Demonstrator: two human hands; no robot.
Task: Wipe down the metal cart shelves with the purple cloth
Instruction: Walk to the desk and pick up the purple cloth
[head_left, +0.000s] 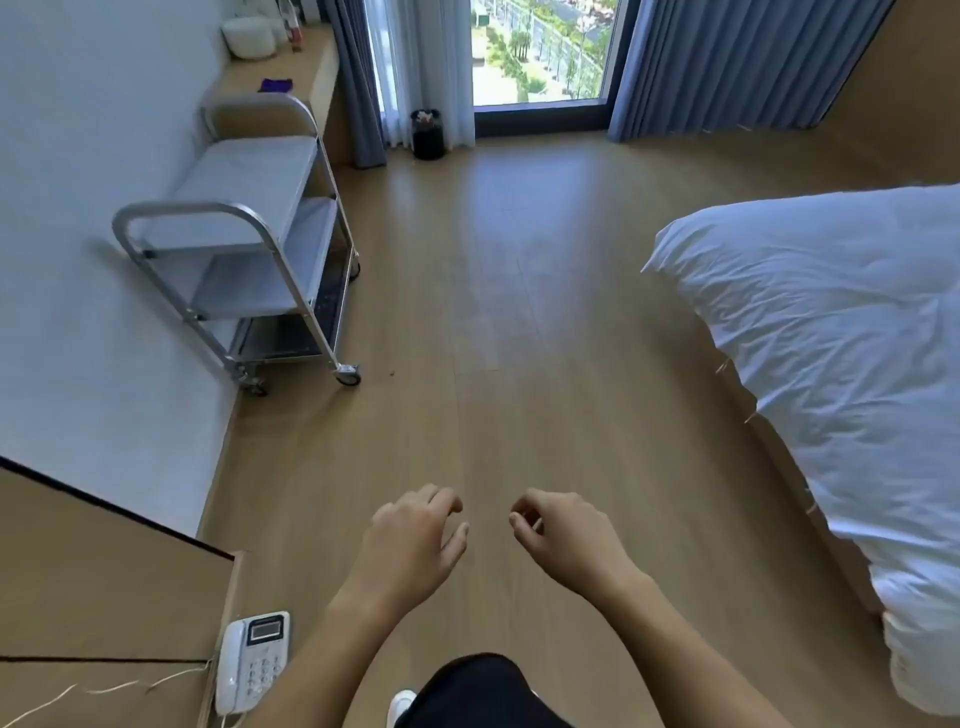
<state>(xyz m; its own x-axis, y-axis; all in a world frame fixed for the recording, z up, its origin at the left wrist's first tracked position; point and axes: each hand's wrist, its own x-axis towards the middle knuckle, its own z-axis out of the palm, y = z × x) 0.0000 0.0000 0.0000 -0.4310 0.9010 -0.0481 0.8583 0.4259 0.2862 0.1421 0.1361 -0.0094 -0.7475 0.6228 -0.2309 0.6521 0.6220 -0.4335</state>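
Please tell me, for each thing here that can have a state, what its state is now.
purple cloth: lying on the wooden ledge, not held
metal cart: upright beside the wall, untouched
left hand: empty, fingers loosely curled
right hand: empty, fingers loosely curled
curtains: drawn aside
telephone: handset on its cradle
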